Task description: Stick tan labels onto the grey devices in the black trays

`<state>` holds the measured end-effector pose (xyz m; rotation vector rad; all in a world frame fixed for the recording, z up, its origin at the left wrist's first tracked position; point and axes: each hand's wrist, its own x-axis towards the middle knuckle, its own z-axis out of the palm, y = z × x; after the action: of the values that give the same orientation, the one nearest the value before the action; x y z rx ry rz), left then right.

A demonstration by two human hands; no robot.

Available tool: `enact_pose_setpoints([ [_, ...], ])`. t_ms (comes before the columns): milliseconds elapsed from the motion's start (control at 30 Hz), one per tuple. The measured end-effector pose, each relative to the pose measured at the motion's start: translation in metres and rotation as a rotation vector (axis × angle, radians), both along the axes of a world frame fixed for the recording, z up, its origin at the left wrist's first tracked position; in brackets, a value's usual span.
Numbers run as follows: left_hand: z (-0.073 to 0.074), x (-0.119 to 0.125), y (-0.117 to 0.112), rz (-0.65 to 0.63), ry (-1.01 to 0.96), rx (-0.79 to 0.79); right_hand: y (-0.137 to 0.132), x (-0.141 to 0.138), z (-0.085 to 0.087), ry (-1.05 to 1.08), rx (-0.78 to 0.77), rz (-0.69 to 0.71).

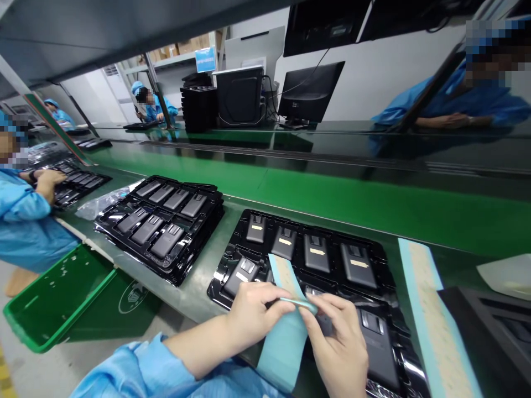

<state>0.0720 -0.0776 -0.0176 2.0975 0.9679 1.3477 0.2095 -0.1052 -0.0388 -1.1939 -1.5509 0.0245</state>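
Observation:
My left hand (254,316) and my right hand (340,345) both pinch a long pale blue strip of label backing (284,276) at a fold, just above the near edge of a black tray (385,260). The tray holds several dark grey rectangular parts (317,252), most with a small yellow label on top. The strip bends over my fingers and hangs down toward my lap. Blue sleeves cover my forearms.
A stack of black trays (160,265) with more grey parts sits to the left. Another strip (435,320) lies at right beside a dark tray (493,331). A green bin (58,298) stands lower left. A green conveyor belt (332,193) runs behind. Co-workers in blue sit nearby.

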Motion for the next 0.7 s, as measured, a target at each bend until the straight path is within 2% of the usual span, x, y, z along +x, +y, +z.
enact_pose_setpoints([
  [167, -0.003, 0.0, 0.0, 0.023, 0.049, 0.091, -0.003, -0.002, 0.005, -0.051, 0.02, 0.045],
  [267, -0.003, -0.005, 0.004, 0.054, 0.14, 0.208, -0.006, 0.002, 0.01, -0.088, -0.011, 0.069],
  [367, 0.002, -0.019, 0.013, 0.126, 0.193, 0.295, -0.01, 0.015, 0.013, -0.06, -0.132, -0.005],
  [433, 0.008, -0.033, 0.023, 0.185, 0.161, 0.271, -0.01, 0.028, 0.012, -0.002, -0.26, -0.076],
  [533, 0.017, -0.061, 0.043, 0.255, 0.147, 0.153, -0.006, 0.047, 0.009, 0.07, -0.481, -0.067],
  [633, 0.025, -0.09, 0.063, 0.369, 0.271, -0.197, -0.002, 0.057, 0.008, 0.107, -0.669, 0.008],
  [700, 0.027, -0.103, 0.074, 0.444, 0.464, -0.407, 0.0, 0.059, 0.008, 0.121, -0.749, 0.053],
])
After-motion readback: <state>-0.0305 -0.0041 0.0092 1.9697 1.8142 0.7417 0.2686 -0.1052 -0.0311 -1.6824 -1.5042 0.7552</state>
